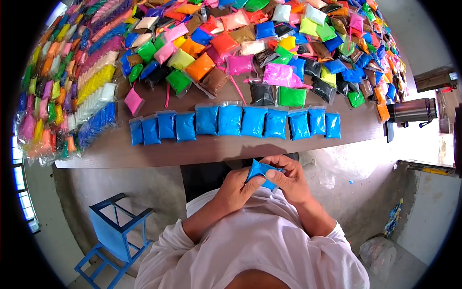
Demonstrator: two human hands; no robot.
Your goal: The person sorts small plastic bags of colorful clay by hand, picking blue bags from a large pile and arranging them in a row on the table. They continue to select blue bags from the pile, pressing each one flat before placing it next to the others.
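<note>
A small blue packet (260,169) is held between both hands, just in front of my body and below the table edge. My left hand (236,187) is closed on its left side, the thumb lying along it. On the right side my right hand (288,179) grips the same packet, thumb on top and fingers bent behind. Beyond them, a row of blue packets (229,120) lies side by side along the front of the brown table (192,153). The undersides of my fingers are hidden.
A large heap of coloured packets (226,43) covers the back of the table. Bundled packets (91,91) are stacked at the left. A metal flask (411,111) lies at the right end. A blue chair (113,236) is on the floor at left, a plastic bag (378,255) at right.
</note>
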